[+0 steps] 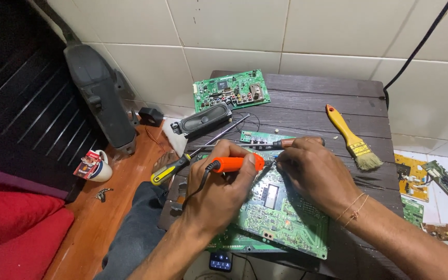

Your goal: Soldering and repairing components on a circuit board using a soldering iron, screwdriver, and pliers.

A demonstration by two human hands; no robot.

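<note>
The big green circuit board [286, 218] is being soldered: left hand [219, 194] grips the orange soldering iron [237, 164], right hand's [315, 173] fingers pinch something tiny at 12 o'clock, so steady hands matter.

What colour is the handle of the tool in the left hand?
Orange, with a black cord; the soldering iron shows in the head view.

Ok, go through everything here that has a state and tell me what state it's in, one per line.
Left hand: closed around the orange soldering iron.
Right hand: fingers pinched at the iron's tip, over the big green circuit board.
Big green circuit board: flat on the table.
Small circuit board: lying untouched.
Paintbrush: lying untouched.
Screwdriver: lying untouched.
</note>
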